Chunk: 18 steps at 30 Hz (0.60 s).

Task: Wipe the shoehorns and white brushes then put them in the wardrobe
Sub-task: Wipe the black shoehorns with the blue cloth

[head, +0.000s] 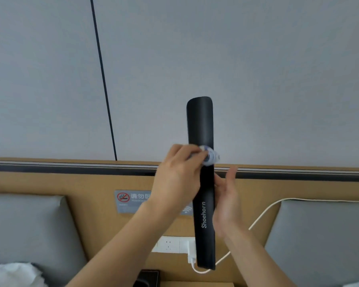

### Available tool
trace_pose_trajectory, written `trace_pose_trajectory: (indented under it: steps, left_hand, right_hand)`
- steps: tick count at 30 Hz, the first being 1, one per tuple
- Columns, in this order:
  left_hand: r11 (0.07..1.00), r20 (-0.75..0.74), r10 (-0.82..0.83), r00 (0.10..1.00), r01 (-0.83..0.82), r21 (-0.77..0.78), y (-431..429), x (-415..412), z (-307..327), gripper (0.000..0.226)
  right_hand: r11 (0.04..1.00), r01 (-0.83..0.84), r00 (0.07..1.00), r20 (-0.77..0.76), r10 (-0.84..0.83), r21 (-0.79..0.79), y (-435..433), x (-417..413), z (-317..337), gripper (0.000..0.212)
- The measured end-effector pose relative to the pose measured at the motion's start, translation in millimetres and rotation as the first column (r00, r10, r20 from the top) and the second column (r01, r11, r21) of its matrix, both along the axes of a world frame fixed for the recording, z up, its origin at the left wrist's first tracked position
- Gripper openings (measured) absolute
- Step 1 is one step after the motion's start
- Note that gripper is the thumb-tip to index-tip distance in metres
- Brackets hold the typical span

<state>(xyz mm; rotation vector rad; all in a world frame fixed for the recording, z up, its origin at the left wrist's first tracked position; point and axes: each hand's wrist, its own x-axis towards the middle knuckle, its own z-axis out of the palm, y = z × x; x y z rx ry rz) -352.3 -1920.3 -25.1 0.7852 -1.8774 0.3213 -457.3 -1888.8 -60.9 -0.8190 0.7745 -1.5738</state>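
Note:
A long black shoehorn, printed "Shoehorn" in white, stands upright in the middle of the view, in front of the grey wall. My right hand holds it at mid-length from the right side, fingers behind it. My left hand presses a small crumpled white-and-blue wipe against the shoehorn's front, just above the right hand. No white brushes or wardrobe are in view.
A wooden headboard panel runs across with a no-smoking sign and a white socket strip; a white charger and cable hang from it. Grey cushions flank both sides. White crumpled cloth lies bottom left.

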Motion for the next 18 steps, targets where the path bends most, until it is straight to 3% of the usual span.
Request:
trace_pose_trajectory:
  steps: [2, 6, 9, 13, 18]
  left_hand:
    - [1.000, -0.004, 0.027, 1.000, -0.027, 0.005, -3, -2, 8, 0.024]
    - [0.999, 0.134, -0.049, 0.990, 0.046, 0.023, 13, -9, -18, 0.023]
    - [0.989, 0.182, -0.145, 0.973, 0.134, 0.068, 28, -4, -45, 0.021]
    - [0.974, 0.079, -0.164, 0.983, 0.148, 0.170, 37, 2, -82, 0.027]
    - [0.968, -0.038, -0.074, 0.996, 0.081, 0.238, 37, 17, -114, 0.022]
  right_hand:
    - [1.000, 0.006, 1.000, 0.013, -0.006, 0.006, 2, 8, 0, 0.058]
    - [1.000, -0.015, 0.962, 0.273, 0.009, 0.019, 3, -1, 15, 0.059]
    - [1.000, 0.021, 0.970, 0.241, -0.024, 0.017, -2, -17, 26, 0.047]
    - [0.977, 0.176, 0.973, 0.175, -0.153, -0.120, -8, -30, 43, 0.034]
    - [0.949, 0.247, 0.931, 0.319, -0.176, -0.197, -7, -42, 56, 0.028]
